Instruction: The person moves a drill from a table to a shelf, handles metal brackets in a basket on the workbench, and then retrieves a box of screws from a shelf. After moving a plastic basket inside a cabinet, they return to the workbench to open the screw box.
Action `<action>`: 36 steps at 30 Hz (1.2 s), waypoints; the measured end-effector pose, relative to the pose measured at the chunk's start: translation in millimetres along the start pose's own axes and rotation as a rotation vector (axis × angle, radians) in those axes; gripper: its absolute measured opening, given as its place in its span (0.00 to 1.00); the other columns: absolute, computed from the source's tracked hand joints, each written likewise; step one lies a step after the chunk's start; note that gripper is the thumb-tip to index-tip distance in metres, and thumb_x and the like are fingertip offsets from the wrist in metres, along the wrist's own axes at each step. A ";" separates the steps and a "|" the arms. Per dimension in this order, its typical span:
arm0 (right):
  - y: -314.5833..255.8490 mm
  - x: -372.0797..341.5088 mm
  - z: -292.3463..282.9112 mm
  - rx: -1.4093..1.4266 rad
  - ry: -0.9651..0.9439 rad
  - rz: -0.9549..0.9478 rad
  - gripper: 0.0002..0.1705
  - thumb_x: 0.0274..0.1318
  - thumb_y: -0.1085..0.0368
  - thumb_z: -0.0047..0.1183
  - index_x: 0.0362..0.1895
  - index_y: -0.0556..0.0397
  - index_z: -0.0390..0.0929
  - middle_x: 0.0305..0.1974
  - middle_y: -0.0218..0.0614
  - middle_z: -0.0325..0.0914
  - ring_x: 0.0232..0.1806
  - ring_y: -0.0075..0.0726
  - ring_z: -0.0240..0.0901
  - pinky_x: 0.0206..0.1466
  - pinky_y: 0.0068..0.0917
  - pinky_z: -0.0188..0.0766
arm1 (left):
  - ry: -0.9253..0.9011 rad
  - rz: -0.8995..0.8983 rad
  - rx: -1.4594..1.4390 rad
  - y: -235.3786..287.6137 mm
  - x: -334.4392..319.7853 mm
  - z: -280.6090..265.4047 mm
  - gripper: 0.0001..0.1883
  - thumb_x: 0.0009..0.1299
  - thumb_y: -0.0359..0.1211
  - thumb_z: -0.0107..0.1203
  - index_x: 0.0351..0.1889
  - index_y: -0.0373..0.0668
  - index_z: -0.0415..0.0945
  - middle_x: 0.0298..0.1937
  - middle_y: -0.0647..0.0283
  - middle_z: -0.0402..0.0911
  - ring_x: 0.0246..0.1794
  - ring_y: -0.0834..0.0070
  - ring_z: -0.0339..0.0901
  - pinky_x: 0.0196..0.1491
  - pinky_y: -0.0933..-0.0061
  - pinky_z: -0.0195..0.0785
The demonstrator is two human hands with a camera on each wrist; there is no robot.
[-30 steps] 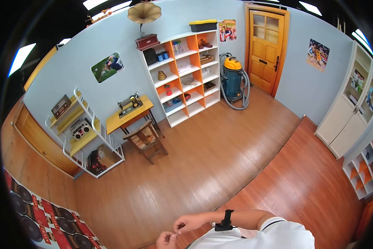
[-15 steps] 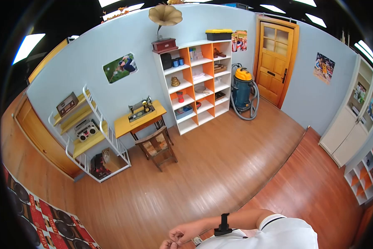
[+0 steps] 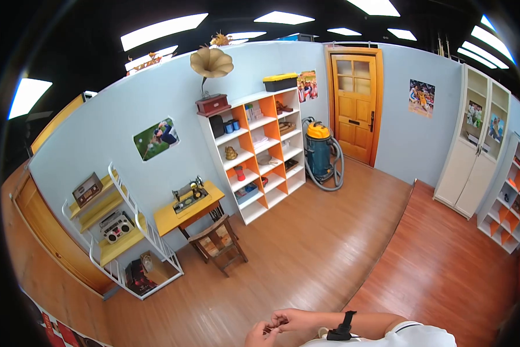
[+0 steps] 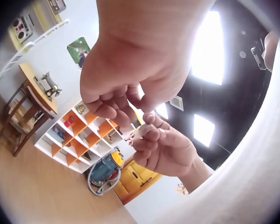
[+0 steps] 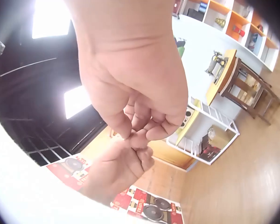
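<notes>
Low in the head view, my left hand [image 3: 258, 335] and right hand [image 3: 290, 319] meet in front of my body. Their fingertips touch, with the fingers loosely curled. From the left wrist, the left hand [image 4: 135, 70] hangs above the right hand [image 4: 172, 151], thumb tip against the other hand's fingers. In the right wrist view the right hand [image 5: 135, 88] is on top and the left hand [image 5: 116, 170] reaches up to it. No object shows in either hand. A black strap [image 3: 343, 327] circles the right wrist.
A wooden chair [image 3: 218, 246] stands by a yellow sewing-machine table [image 3: 190, 208]. Behind are a white-and-orange shelf [image 3: 258, 153], a vacuum cleaner [image 3: 320, 153] and a wooden door [image 3: 355, 110]. A white rack [image 3: 121, 231] is at left, a tall cabinet [image 3: 471, 144] at right.
The head view has tilted up, showing more ceiling lights, and the speaker-print panel has mostly slid out below. Both hands stay together at the fingertips, now slightly farther right in view.
</notes>
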State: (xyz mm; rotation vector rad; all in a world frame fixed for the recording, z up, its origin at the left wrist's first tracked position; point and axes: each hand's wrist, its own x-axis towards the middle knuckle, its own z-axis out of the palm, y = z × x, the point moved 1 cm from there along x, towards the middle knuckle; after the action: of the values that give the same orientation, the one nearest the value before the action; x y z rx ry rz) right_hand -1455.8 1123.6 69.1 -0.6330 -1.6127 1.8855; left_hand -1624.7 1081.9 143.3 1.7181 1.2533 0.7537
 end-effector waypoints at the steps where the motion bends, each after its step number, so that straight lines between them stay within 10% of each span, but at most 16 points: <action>1: -1.7 -1.0 -4.5 0.000 0.021 0.005 0.08 0.56 0.71 0.51 0.38 0.56 0.66 0.32 0.27 0.71 0.35 0.18 0.66 0.40 0.19 0.66 | 0.005 0.013 0.006 -8.2 5.4 5.8 0.10 0.63 0.31 0.53 0.39 0.34 0.73 0.35 0.54 0.76 0.34 0.67 0.74 0.37 0.71 0.67; 36: -5.1 -6.6 -55.9 -0.185 -0.195 0.072 0.09 0.57 0.67 0.51 0.39 0.56 0.68 0.33 0.26 0.70 0.37 0.19 0.65 0.44 0.21 0.65 | 0.065 0.039 -0.034 -19.7 27.8 26.8 0.04 0.62 0.30 0.54 0.31 0.39 0.74 0.29 0.61 0.76 0.28 0.72 0.72 0.33 0.73 0.67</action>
State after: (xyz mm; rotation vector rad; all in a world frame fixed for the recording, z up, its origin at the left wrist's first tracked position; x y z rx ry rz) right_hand -1412.4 1159.6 65.2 -0.6049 -1.9294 1.9134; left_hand -1601.8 1103.1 113.2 1.7070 1.2466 0.8557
